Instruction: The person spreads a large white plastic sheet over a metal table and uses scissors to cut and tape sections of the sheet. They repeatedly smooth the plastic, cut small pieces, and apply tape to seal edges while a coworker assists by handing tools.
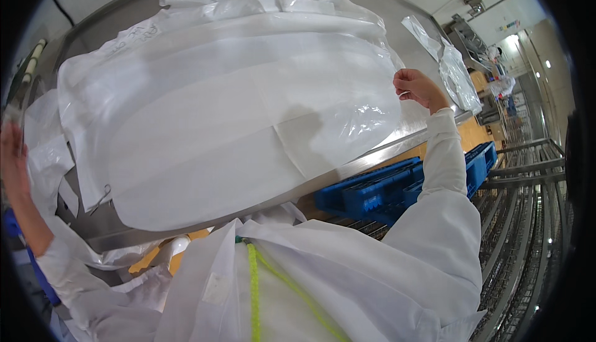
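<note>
A large white translucent plastic sheet (205, 118) lies spread over a metal table, its far side bunched in folds with handwriting on it. At its right edge my right hand (422, 89) is closed in a pinch on the plastic; the fingertips partly hide the grip. My left hand (15, 159) is raised at the far left rim of the view, beside another piece of white plastic (46, 134). Its fingers point up and look stretched out, though the tips are blurred. Small metal scissors (100, 198) rest near the sheet's lower left edge.
The metal table's (379, 156) near edge runs in front of me. Crumpled clear plastic (456, 72) lies at its right end. Blue plastic pallets (372, 187) stand below on the right, beside metal wire racks (515, 218). A pale pole (34, 59) stands at the left.
</note>
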